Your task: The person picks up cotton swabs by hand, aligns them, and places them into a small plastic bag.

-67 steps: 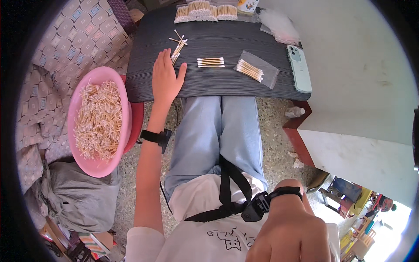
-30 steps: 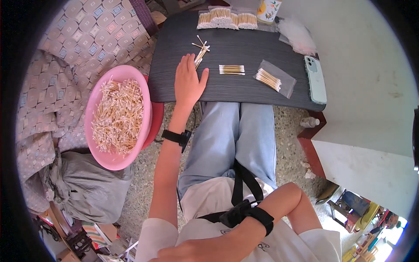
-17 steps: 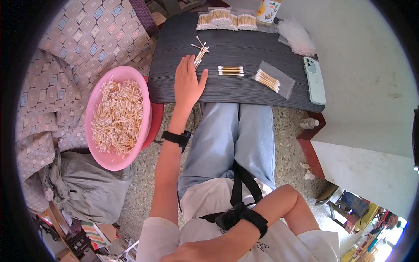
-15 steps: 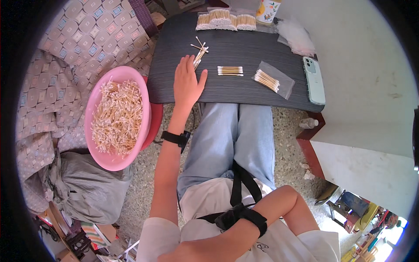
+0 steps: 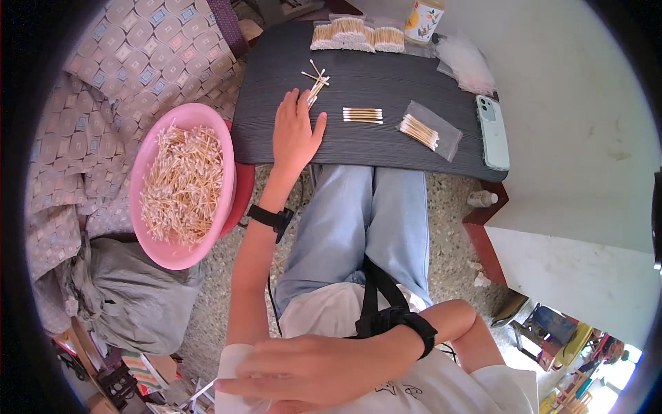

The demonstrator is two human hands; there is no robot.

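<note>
My left hand (image 5: 295,134) lies flat on the dark table with its fingers extended, the fingertips against a loose heap of cotton swabs (image 5: 318,84). It grips none of them that I can see. Across my body reaches my right hand (image 5: 296,369), blurred, its fingers stretched out over my left sleeve, holding nothing visible. A short row of cotton swabs (image 5: 363,115) is lined up to the right of my left hand. Farther right, a clear plastic bag (image 5: 449,141) has a bundle of swabs (image 5: 418,131) in it.
A pink basin (image 5: 136,200) full of loose swabs stands left of the table (image 5: 269,58). Along the far edge are bagged swab bundles (image 5: 348,33), a patterned container (image 5: 423,21) and a pile of clear bags (image 5: 467,63). A phone (image 5: 492,131) lies at the right edge, near the wall.
My right hand has swung up from the lower edge, over my left sleeve, and now shows more fully. My left hand stays by the heap; the view has shifted slightly.
</note>
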